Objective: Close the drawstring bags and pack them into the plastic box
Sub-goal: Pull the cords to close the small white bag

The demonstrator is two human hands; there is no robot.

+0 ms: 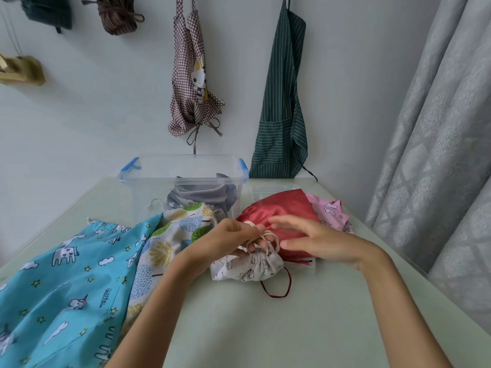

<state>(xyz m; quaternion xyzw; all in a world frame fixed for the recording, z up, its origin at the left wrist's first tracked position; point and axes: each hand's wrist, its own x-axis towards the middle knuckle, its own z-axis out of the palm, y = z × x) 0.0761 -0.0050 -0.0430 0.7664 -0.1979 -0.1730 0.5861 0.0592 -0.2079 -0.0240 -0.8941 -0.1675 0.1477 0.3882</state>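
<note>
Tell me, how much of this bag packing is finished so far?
One grey bag already lies in the clear plastic box. In hand: the small white printed bag, its mouth gathered, the left hand holding its cord while the right hand hovers open. Still on the table: the blue unicorn bag, the tree-print bag, the red bag and the pink bag.

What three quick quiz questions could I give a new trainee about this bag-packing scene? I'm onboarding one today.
1. True or false: the plastic box already holds a grey bag.
2. Which hand grips the cord of the small white bag?
3. The red bag lies: A) inside the box, B) on the table, right of the box.

Key: 1 true. 2 left hand; the right hand is open. 3 B.
</note>
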